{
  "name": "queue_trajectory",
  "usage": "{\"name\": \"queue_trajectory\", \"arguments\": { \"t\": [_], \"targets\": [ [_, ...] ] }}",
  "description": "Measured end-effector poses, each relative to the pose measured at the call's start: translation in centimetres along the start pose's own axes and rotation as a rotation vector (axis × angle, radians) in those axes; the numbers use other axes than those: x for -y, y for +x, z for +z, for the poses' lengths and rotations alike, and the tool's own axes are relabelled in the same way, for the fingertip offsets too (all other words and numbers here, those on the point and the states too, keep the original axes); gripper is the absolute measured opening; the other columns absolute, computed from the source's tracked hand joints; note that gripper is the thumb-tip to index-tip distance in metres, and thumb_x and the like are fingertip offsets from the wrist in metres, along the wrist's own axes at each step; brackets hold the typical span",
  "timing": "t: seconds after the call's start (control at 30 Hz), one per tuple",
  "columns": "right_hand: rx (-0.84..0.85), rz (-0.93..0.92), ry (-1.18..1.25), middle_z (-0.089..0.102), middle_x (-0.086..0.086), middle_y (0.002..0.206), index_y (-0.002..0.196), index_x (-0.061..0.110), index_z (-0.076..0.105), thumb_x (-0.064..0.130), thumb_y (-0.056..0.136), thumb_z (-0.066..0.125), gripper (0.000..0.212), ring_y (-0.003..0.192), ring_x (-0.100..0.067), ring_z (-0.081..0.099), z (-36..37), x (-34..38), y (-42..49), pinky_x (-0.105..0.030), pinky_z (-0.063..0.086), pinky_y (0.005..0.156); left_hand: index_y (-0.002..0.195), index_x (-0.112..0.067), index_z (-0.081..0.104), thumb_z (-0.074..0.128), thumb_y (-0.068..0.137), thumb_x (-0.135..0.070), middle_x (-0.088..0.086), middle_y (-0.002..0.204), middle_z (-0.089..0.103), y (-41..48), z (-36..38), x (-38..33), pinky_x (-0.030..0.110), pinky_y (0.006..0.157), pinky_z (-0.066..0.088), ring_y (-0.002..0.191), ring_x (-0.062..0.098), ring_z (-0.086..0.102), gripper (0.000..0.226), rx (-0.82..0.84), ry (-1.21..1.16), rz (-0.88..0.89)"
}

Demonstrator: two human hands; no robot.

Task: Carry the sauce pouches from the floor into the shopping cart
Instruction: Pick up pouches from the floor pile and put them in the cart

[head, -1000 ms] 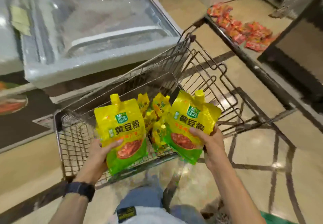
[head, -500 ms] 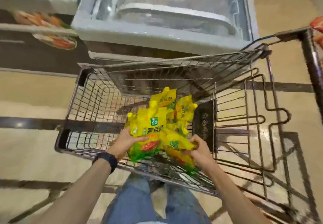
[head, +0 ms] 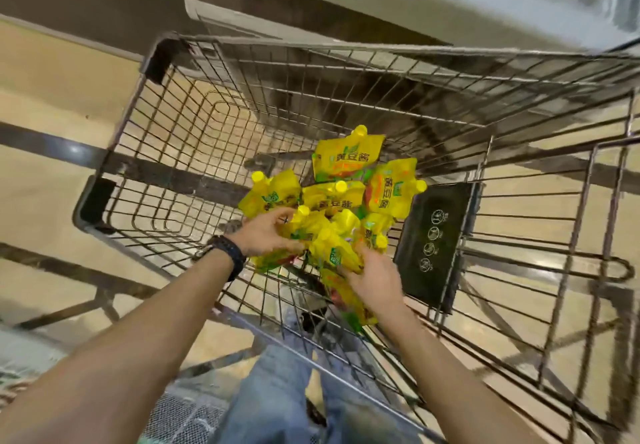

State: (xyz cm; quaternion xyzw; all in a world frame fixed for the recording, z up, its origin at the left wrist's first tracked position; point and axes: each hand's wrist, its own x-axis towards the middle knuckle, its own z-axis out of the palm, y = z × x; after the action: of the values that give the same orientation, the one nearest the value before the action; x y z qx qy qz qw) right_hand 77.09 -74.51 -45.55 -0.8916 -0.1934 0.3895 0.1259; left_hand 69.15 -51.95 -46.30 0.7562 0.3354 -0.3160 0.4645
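Head view: several sauce pouches [head: 346, 159] lie in shopping cart [head: 346, 49]. Left hand [head: 266, 232] grips one low inside; right hand [head: 375, 279] on another, grip unclear. Release pending.

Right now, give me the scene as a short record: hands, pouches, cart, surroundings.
left hand: grips left pouch, low inside the cart
right hand: rests on right pouch; grip too blurred to tell
pile: more yellow pouches lying on the cart bottom, next to both hands
cart: wire basket, black flap on its right
freezer: just beyond the cart
watch: dark, on left wrist
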Motion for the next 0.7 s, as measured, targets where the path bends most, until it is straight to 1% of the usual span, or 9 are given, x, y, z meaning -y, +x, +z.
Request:
{"name": "queue_trajectory", "arguments": {
  "t": [0.03,0.1,0.2,0.3,0.37,0.43,0.53,0.63,0.7],
  "targets": [
    [-0.018,-0.027,-0.056,0.068,-0.015,0.114,0.125,0.022,0.06,0.021,0.082,0.065,0.044,0.11,-0.036,0.061,0.0,0.5,-0.3,-0.042,0.049,0.089,0.132,-0.023,0.055,0.08,0.075,-0.049,-0.003,0.127,0.063,0.5,0.2,-0.1,0.042,0.102,0.048,0.116,0.022,0.06,0.068,-0.064,0.112,0.014],
    [-0.029,-0.1,-0.043,0.07,-0.015,0.109,0.119,0.021,0.067,0.005,0.075,0.06,0.047,0.106,-0.035,0.062,-0.3,0.7,-1.2,-0.039,0.049,0.086,0.118,-0.019,0.062,0.072,0.085,-0.039,0.007,0.115,0.07,0.5,0.5,-0.8,0.043,0.092,0.052,0.109,0.03,0.064,0.04,-0.17,0.356,0.047],
    [-0.043,-0.178,0.216,0.076,-0.003,0.098,0.109,0.022,0.075,0.011,0.066,0.061,0.047,0.09,-0.022,0.069,-0.8,-1.0,-2.7,-0.025,0.045,0.069,0.11,-0.017,0.065,0.063,0.092,-0.026,0.011,0.111,0.071,-0.2,0.3,-1.3,0.042,0.087,0.052,0.108,0.035,0.064,0.02,-0.217,0.492,0.072],
    [0.016,-0.156,0.254,0.074,0.0,0.113,0.116,0.029,0.072,0.015,0.076,0.072,0.042,0.103,-0.021,0.068,-0.4,-3.3,-3.5,-0.026,0.05,0.08,0.111,-0.014,0.065,0.061,0.094,-0.027,0.013,0.112,0.07,-0.6,0.3,-1.1,0.039,0.083,0.05,0.106,0.035,0.064,0.022,-0.232,0.503,0.057],
    [0.228,-0.145,0.006,0.063,-0.004,0.133,0.128,0.027,0.063,0.017,0.084,0.065,0.045,0.12,-0.027,0.059,0.7,-4.3,-3.9,-0.032,0.047,0.094,0.112,-0.013,0.064,0.06,0.094,-0.027,0.014,0.114,0.07,-1.1,0.6,-1.6,0.039,0.084,0.049,0.108,0.035,0.063,0.023,-0.197,0.522,0.033],
    [0.359,-0.127,-0.187,0.056,-0.008,0.136,0.131,0.023,0.057,0.03,0.091,0.056,0.04,0.124,-0.031,0.054,1.5,-4.3,-4.2,-0.038,0.047,0.097,0.118,-0.013,0.063,0.06,0.095,-0.029,0.013,0.12,0.068,-1.6,0.9,-2.5,0.038,0.087,0.048,0.112,0.034,0.062,0.028,-0.147,0.54,0.033],
    [0.334,-0.077,-0.223,0.062,-0.009,0.128,0.126,0.02,0.059,0.041,0.092,0.053,0.041,0.119,-0.031,0.057,1.2,-3.2,-4.0,-0.037,0.048,0.092,0.135,-0.017,0.051,0.061,0.094,-0.031,0.009,0.128,0.063,-2.4,0.9,-3.0,0.037,0.093,0.047,0.118,0.033,0.059,0.045,-0.117,0.517,0.042],
    [0.297,-0.085,-0.135,0.06,-0.008,0.135,0.134,0.024,0.055,0.036,0.086,0.062,0.05,0.124,-0.028,0.055,-1.0,-1.2,-3.9,-0.038,0.046,0.101,0.139,-0.022,0.046,0.063,0.089,-0.036,0.01,0.127,0.065,-4.1,0.2,-2.7,0.044,0.093,0.052,0.115,0.033,0.061,0.055,-0.187,0.513,0.035],
    [0.187,-0.124,-0.052,0.06,-0.007,0.134,0.134,0.024,0.054,0.029,0.082,0.066,0.053,0.124,-0.027,0.055,-3.1,0.8,-3.7,-0.04,0.047,0.1,0.139,-0.023,0.045,0.064,0.087,-0.048,0.01,0.127,0.064,-6.1,-0.8,-2.6,0.045,0.09,0.054,0.113,0.033,0.063,0.061,-0.258,0.543,0.045]
  ]
}}
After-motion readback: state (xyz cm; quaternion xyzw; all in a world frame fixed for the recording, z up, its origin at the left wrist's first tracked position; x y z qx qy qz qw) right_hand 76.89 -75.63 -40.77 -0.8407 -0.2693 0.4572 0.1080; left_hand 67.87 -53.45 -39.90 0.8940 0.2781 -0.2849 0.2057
